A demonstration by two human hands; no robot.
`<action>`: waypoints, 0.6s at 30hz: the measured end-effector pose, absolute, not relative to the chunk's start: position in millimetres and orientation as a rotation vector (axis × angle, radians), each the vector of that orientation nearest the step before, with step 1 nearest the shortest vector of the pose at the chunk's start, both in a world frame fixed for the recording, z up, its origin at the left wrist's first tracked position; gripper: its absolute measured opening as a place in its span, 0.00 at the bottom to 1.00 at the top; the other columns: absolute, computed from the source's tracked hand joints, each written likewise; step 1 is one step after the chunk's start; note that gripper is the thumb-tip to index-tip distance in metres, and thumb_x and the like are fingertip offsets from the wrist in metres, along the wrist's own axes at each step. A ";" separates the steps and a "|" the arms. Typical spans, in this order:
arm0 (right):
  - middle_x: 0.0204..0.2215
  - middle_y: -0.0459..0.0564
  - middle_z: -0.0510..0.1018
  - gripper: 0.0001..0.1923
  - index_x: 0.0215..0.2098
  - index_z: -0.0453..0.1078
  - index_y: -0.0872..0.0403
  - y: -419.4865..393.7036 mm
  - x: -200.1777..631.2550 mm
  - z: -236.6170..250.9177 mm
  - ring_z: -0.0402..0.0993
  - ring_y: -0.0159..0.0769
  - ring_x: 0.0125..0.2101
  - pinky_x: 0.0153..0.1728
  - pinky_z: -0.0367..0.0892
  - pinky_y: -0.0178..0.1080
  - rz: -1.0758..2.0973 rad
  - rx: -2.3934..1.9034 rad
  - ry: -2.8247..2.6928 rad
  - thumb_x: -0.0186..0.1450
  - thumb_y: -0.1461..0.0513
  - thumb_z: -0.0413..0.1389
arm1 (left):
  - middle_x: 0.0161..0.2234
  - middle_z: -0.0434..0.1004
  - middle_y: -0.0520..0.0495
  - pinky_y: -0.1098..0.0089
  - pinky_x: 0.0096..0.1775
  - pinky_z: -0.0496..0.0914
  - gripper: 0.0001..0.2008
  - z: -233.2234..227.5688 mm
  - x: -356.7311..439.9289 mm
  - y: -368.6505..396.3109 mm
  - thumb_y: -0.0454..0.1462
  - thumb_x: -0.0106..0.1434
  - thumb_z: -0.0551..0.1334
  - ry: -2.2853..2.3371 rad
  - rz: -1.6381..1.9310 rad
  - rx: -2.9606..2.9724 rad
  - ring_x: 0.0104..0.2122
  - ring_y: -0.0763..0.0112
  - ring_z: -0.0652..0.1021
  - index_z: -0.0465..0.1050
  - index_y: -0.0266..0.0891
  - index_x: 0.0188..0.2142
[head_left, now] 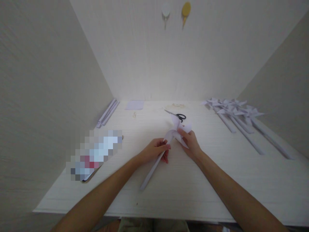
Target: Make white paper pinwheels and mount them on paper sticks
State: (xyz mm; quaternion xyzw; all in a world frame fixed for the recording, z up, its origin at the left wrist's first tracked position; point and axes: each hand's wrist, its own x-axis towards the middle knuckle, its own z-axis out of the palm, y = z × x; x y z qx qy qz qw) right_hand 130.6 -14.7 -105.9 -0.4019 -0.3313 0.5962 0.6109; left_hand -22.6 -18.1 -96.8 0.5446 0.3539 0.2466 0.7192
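A white paper pinwheel [173,132] on a rolled paper stick is held above the middle of the table. My left hand [158,149] is closed around the stick just below the blades, and the stick's lower end points toward the table's front edge. With thumb and fingers, my right hand [190,141] pinches the pinwheel near its centre from the right side. Part of the blades hides the fingers behind them. Black-handled scissors [180,116] lie just beyond the pinwheel, their blades pointing left.
Several finished paper pinwheels [231,109] lie piled at the right. Rolled paper sticks [108,112] rest at the back left, beside a square paper sheet [135,105]. A pixelated object [96,156] lies at the left. Walls enclose the white table [217,190] on three sides.
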 end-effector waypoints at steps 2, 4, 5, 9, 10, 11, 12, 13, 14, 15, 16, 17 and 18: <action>0.20 0.41 0.71 0.10 0.27 0.67 0.55 -13.7 131.5 -106.1 0.65 0.29 0.21 0.24 0.59 0.32 1.370 -0.932 -0.760 0.48 0.59 0.60 | 0.16 0.66 0.55 0.74 0.19 0.67 0.13 -97.2 -22.9 -17.9 0.42 0.50 0.59 0.777 0.539 1.202 0.14 0.77 0.70 0.60 0.35 0.22; 0.18 0.41 0.70 0.10 0.26 0.67 0.56 -12.7 131.8 -106.7 0.64 0.28 0.20 0.24 0.59 0.32 1.367 -0.944 -0.761 0.47 0.59 0.60 | 0.15 0.66 0.54 0.75 0.18 0.67 0.13 -98.0 -23.0 -17.8 0.42 0.50 0.59 0.780 0.536 1.219 0.14 0.77 0.70 0.59 0.35 0.20; 0.18 0.41 0.69 0.11 0.26 0.67 0.56 -12.2 131.7 -107.3 0.64 0.28 0.20 0.23 0.59 0.32 1.364 -0.950 -0.763 0.47 0.59 0.60 | 0.15 0.66 0.54 0.75 0.18 0.66 0.13 -98.4 -23.0 -17.7 0.42 0.50 0.59 0.781 0.535 1.225 0.13 0.78 0.69 0.60 0.35 0.19; 0.18 0.41 0.69 0.13 0.27 0.66 0.56 -10.7 131.2 -110.7 0.63 0.27 0.19 0.23 0.58 0.32 1.325 -0.960 -0.774 0.47 0.57 0.60 | 0.15 0.66 0.54 0.78 0.15 0.62 0.13 -98.4 -22.8 -17.6 0.42 0.50 0.58 0.761 0.535 1.231 0.12 0.78 0.69 0.61 0.34 0.19; 0.19 0.41 0.70 0.15 0.28 0.67 0.56 -10.5 131.2 -111.7 0.63 0.27 0.20 0.23 0.58 0.32 1.304 -0.956 -0.782 0.47 0.55 0.60 | 0.15 0.67 0.53 0.78 0.14 0.61 0.13 -97.8 -22.8 -17.7 0.41 0.50 0.59 0.760 0.534 1.231 0.12 0.79 0.68 0.61 0.34 0.19; 0.20 0.41 0.70 0.16 0.30 0.67 0.55 -10.3 131.2 -112.5 0.64 0.28 0.20 0.23 0.58 0.32 1.283 -0.946 -0.789 0.47 0.53 0.59 | 0.15 0.67 0.53 0.78 0.13 0.60 0.13 -97.3 -22.6 -17.9 0.41 0.50 0.59 0.765 0.534 1.228 0.11 0.79 0.68 0.61 0.34 0.19; 0.21 0.42 0.71 0.19 0.31 0.67 0.55 -10.0 131.3 -113.1 0.65 0.28 0.21 0.22 0.58 0.32 1.263 -0.931 -0.795 0.47 0.51 0.58 | 0.15 0.68 0.53 0.78 0.13 0.60 0.12 -96.9 -22.5 -18.1 0.41 0.50 0.59 0.773 0.537 1.222 0.11 0.79 0.68 0.61 0.34 0.19; 0.23 0.43 0.72 0.21 0.33 0.67 0.55 -9.6 131.4 -113.3 0.65 0.29 0.22 0.23 0.59 0.32 1.245 -0.913 -0.795 0.47 0.49 0.57 | 0.16 0.68 0.53 0.79 0.13 0.59 0.12 -96.8 -22.3 -18.1 0.41 0.50 0.59 0.783 0.541 1.214 0.11 0.79 0.68 0.61 0.34 0.19; 0.24 0.43 0.72 0.22 0.33 0.67 0.54 -9.1 131.7 -113.1 0.66 0.30 0.23 0.23 0.59 0.32 1.231 -0.893 -0.781 0.47 0.48 0.56 | 0.16 0.68 0.53 0.79 0.12 0.59 0.12 -97.2 -22.0 -18.1 0.41 0.50 0.59 0.789 0.549 1.204 0.11 0.79 0.68 0.61 0.34 0.19; 0.25 0.44 0.73 0.23 0.34 0.67 0.54 -8.5 132.1 -112.5 0.67 0.31 0.25 0.24 0.60 0.32 1.228 -0.871 -0.755 0.47 0.46 0.55 | 0.16 0.68 0.53 0.79 0.12 0.59 0.12 -98.0 -21.7 -17.8 0.42 0.50 0.59 0.791 0.560 1.194 0.11 0.78 0.69 0.62 0.34 0.20; 0.26 0.44 0.73 0.24 0.33 0.67 0.53 -7.8 132.6 -111.7 0.68 0.31 0.26 0.24 0.61 0.33 1.235 -0.847 -0.721 0.48 0.44 0.53 | 0.16 0.68 0.52 0.78 0.12 0.58 0.12 -99.2 -21.3 -17.4 0.42 0.50 0.58 0.788 0.573 1.180 0.12 0.78 0.69 0.62 0.34 0.21; 0.27 0.45 0.74 0.24 0.33 0.67 0.52 -7.1 133.1 -110.6 0.68 0.32 0.27 0.25 0.61 0.33 1.250 -0.820 -0.684 0.49 0.43 0.51 | 0.16 0.69 0.52 0.78 0.12 0.58 0.12 -100.8 -20.9 -16.8 0.42 0.49 0.59 0.778 0.593 1.161 0.12 0.77 0.69 0.62 0.34 0.21; 0.27 0.44 0.74 0.24 0.33 0.66 0.52 -6.4 133.8 -109.6 0.69 0.32 0.27 0.25 0.62 0.33 1.269 -0.793 -0.650 0.51 0.42 0.48 | 0.16 0.69 0.52 0.78 0.12 0.59 0.13 -102.5 -20.5 -16.2 0.43 0.49 0.59 0.771 0.609 1.144 0.12 0.76 0.69 0.62 0.34 0.21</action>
